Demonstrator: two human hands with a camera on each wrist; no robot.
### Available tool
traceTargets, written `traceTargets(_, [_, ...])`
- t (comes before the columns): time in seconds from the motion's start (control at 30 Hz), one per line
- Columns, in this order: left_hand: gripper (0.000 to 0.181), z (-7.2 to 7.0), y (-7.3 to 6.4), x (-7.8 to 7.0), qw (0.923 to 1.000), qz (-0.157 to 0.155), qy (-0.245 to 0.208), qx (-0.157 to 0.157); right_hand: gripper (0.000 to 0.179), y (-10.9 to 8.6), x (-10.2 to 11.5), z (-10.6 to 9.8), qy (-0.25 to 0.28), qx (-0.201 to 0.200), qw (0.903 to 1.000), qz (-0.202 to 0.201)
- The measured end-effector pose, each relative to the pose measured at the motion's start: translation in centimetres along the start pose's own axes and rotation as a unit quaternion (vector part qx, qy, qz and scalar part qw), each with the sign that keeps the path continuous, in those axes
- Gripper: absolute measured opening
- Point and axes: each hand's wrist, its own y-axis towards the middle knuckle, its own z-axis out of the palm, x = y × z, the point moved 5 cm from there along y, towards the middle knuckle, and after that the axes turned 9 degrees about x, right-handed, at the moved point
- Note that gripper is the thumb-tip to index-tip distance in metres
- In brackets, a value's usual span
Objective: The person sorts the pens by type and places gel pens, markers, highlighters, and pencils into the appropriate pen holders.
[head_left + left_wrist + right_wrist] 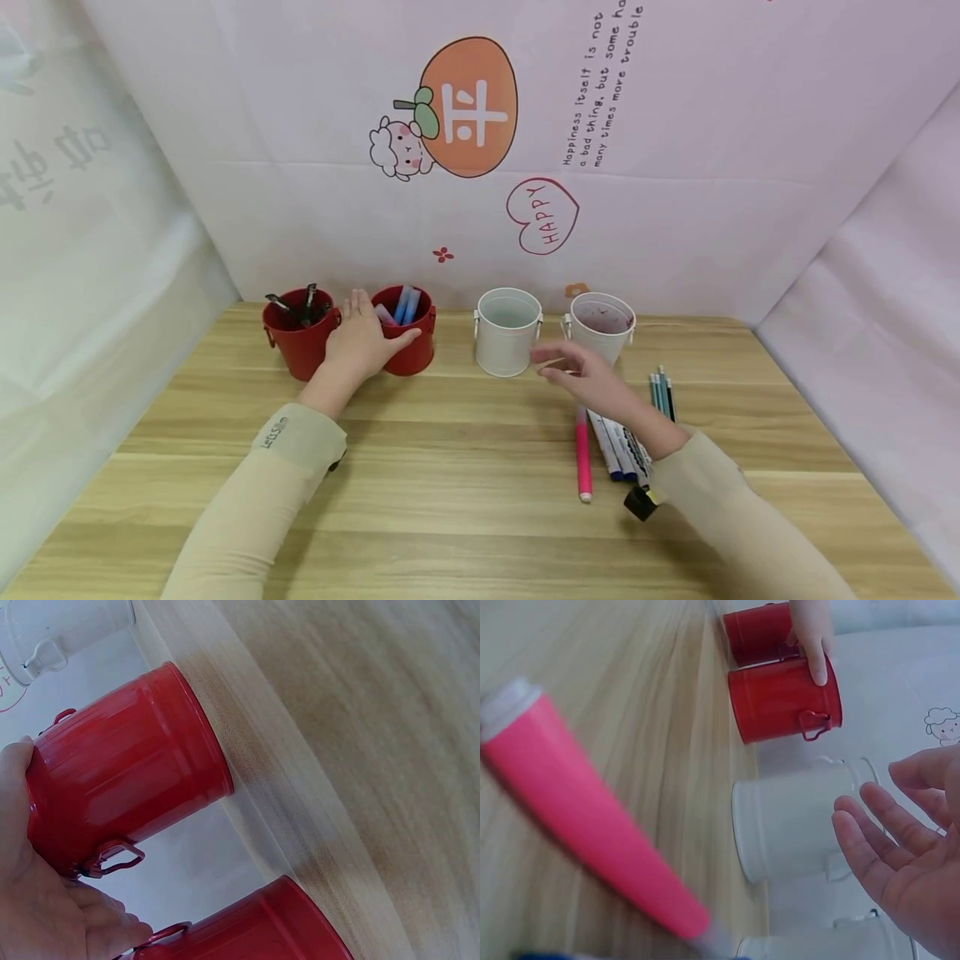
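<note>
My left hand (358,337) reaches between two red buckets, its fingers extended in the gap. The thumb rests on the front of the right red bucket (408,358), near the rim, as the right wrist view also shows. Blue-capped markers (407,306) stand in that bucket. The left red bucket (300,348) holds several black pens or brushes (306,307). My right hand (588,379) hovers in front of the two white buckets with loosely bent fingers and nothing in them. The nearer one, the left white bucket (506,342), shows no contents; the right white bucket (600,321) has pinkish stains inside.
Below my right hand lie a pink marker (583,458), several white markers (613,446) and several pencils (663,393) on the wooden table (450,500). My right forearm partly covers them. A printed white cloth (330,217) hangs behind the buckets.
</note>
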Motion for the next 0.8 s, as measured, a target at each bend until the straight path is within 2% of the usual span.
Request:
traceTargets(0.37, [0.12, 0.0, 0.2, 0.2, 1.0, 0.002, -0.001, -0.001, 0.029, -2.2, -1.1, -0.2, -0.051, 0.059, 0.9966, 0.028])
traceTargets(0.63, [0.12, -0.1, 0.2, 0.1, 1.0, 0.002, -0.003, -0.001, 0.029, -2.8, -1.5, -0.6, -0.077, 0.069, 0.9929, 0.06])
traceTargets(0.8, [0.12, 0.0, 0.1, 0.1, 1.0, 0.001, -0.002, 0.002, 0.031, -3.3, -2.0, -0.7, -0.051, 0.074, 0.988, 0.126])
